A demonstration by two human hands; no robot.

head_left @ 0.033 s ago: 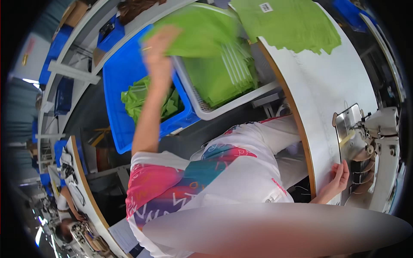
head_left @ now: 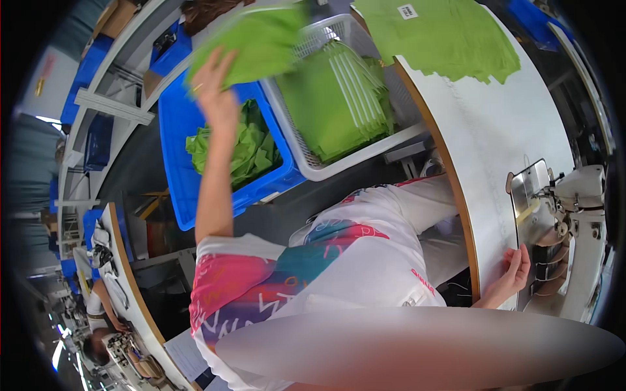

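My left hand (head_left: 216, 85) is raised over the blue bin (head_left: 171, 140), gripping one edge of a green fabric piece (head_left: 257, 45) that is smeared by motion. Below it, crumpled green fabric (head_left: 248, 153) lies in the blue bin. A white basket (head_left: 319, 173) beside it holds a neat stack of green fabric pieces (head_left: 319, 117) with white stripes along one side. My right hand (head_left: 514, 274) rests at the white table's edge, close to the sewing machine (head_left: 577, 202). Its fingers are loosely bent and slightly apart, with nothing visible in them.
Flat green fabric pieces with a white label lie on the far end of the white table (head_left: 469, 124). A grey-white shelf frame (head_left: 114, 107) stands beyond the blue bin. Another person (head_left: 98, 313) sits at a machine at the lower left.
My left hand has moved left, pulling the green fabric piece from above the white basket toward the blue bin. More of the basket's stack now shows. My right hand stays put.
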